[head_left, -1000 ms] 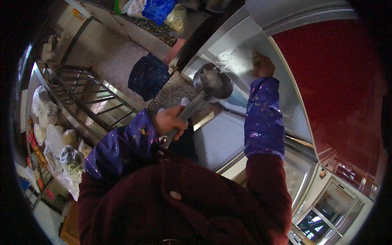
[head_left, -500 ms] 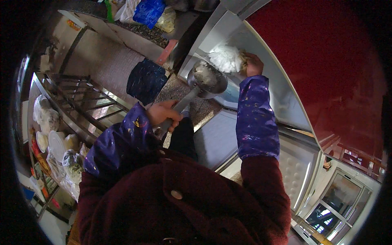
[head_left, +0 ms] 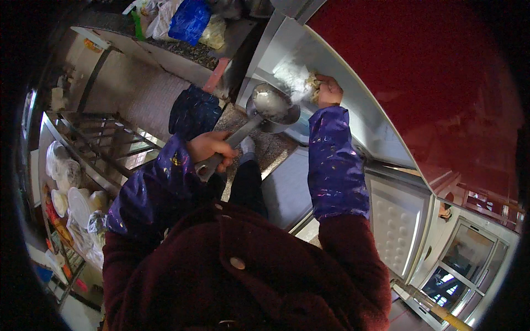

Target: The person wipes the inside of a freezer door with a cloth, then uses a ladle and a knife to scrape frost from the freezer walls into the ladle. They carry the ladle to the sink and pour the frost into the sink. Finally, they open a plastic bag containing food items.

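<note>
Wrapped round the long handle [head_left: 240, 134] of a metal pan [head_left: 291, 117], the person's left hand [head_left: 212, 149] has its fingers closed, with the thumb side toward the bowl. That pan sits up in the air in front of the body, over the speckled floor [head_left: 280, 151], its mouth facing up and some white stuff [head_left: 269, 99] inside; what it is, I cannot tell. Off to the right and a bit farther out, the right hand [head_left: 330, 91] has its fingers bent onto the tan edge of a pale bag [head_left: 298, 81]. Glare washes the bag out, so its contents are unclear to me. It hangs just beside the pan's rim, and I cannot tell whether the two touch.

Purple shiny sleeve covers [head_left: 338, 165] run up both forearms over a dark red coat [head_left: 237, 281]. Beyond the right hand stands a pale panel [head_left: 367, 129], with a big glossy red panel [head_left: 419, 83] next to it. Past the pan, to the left, I see a dark blue bundle [head_left: 193, 113]; a blue bag [head_left: 189, 21] lies on the counter farther away. Over at the person's left, a metal rack [head_left: 83, 151] stands near wrapped food and a round white lid [head_left: 80, 207].
</note>
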Motion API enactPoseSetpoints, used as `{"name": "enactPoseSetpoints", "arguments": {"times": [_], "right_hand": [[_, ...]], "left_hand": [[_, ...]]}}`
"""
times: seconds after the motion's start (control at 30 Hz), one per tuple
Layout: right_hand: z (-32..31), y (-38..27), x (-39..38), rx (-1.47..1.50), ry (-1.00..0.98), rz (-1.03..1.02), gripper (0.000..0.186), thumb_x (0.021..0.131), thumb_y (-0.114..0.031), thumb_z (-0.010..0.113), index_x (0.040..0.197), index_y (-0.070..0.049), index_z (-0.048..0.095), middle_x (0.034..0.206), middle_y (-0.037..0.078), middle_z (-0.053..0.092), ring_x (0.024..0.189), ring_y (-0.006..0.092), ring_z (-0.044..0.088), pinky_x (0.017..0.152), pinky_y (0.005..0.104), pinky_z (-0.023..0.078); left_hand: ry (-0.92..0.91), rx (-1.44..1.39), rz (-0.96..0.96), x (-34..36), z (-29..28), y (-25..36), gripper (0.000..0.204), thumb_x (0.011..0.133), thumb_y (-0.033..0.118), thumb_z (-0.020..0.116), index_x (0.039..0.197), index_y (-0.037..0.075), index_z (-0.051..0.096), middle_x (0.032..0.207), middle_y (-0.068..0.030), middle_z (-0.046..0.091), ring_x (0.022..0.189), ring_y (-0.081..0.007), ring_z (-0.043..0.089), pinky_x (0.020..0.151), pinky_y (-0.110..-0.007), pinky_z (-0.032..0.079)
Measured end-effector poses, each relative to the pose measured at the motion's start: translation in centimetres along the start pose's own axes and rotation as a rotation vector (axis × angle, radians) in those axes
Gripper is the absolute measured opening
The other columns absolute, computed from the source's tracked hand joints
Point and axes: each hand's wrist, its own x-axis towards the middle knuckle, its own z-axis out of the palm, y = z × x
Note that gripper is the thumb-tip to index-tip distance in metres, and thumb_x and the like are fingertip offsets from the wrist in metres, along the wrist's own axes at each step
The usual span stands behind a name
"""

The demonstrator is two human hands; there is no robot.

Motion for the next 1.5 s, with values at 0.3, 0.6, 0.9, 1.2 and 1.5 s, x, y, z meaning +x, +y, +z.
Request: {"name": "enactPoseSetpoints", "arguments": {"times": [0.3, 0.6, 0.9, 1.2, 1.5], "right_hand": [[0.4, -6.7, -5.1, 0.079, -0.086, 0.068, 0.021, 0.077, -0.005, 0.048, 0.090, -0.006, 0.065, 0.066, 0.004, 0.060, 0.059, 0.0108, 0.054, 0.056, 0.0244, 0.043], [1.4, -9.9, -10.6, 0.118, -0.129, -0.098, 0.017, 0.074, 0.000, 0.048, 0.080, -0.004, 0.064, 0.086, 0.011, 0.063, 0.082, 0.0215, 0.060, 0.076, 0.0300, 0.046], [-4.9, -5.7, 0.9, 0.500, 0.192, 0.471, 0.032, 0.078, -0.025, 0.053, 0.100, -0.002, 0.057, 0.087, 0.010, 0.056, 0.077, 0.0234, 0.055, 0.068, 0.0368, 0.047], [0.5, 0.3, 15.7, -0.387, -0.209, 0.026, 0.028, 0.081, -0.024, 0.050, 0.096, -0.003, 0.058, 0.088, 0.007, 0.058, 0.079, 0.0228, 0.057, 0.071, 0.0335, 0.047], [3.6, -0.3, 17.5, -0.878, -0.544, -0.287, 0.026, 0.080, -0.020, 0.049, 0.095, -0.002, 0.060, 0.090, 0.008, 0.060, 0.081, 0.0228, 0.058, 0.072, 0.0328, 0.047]], "left_hand": [[0.030, 0.053, -0.012, -0.7, 0.6, 0.8, 0.026, 0.081, 0.009, 0.055, 0.103, 0.005, 0.042, 0.063, -0.0026, 0.046, 0.052, -0.0101, 0.046, 0.047, -0.024, 0.041], [-0.041, 0.121, 0.044, -0.2, -0.7, 0.4, 0.018, 0.077, 0.012, 0.057, 0.087, 0.002, 0.046, 0.065, -0.0066, 0.053, 0.053, -0.0144, 0.053, 0.050, -0.029, 0.043], [0.072, 0.100, -0.005, -1.1, 0.4, 0.3, 0.034, 0.072, 0.005, 0.055, 0.104, 0.001, 0.042, 0.063, -0.0072, 0.050, 0.049, -0.0151, 0.050, 0.043, -0.029, 0.042], [0.090, -0.041, 0.028, -2.1, 0.8, 0.8, 0.048, 0.070, 0.005, 0.056, 0.113, -0.003, 0.037, 0.069, -0.0077, 0.050, 0.050, -0.0169, 0.053, 0.044, -0.029, 0.045], [0.078, -0.071, 0.043, -1.9, 0.2, 0.1, 0.056, 0.072, 0.006, 0.055, 0.122, -0.003, 0.031, 0.070, -0.0081, 0.051, 0.050, -0.0167, 0.054, 0.045, -0.029, 0.045]]}}
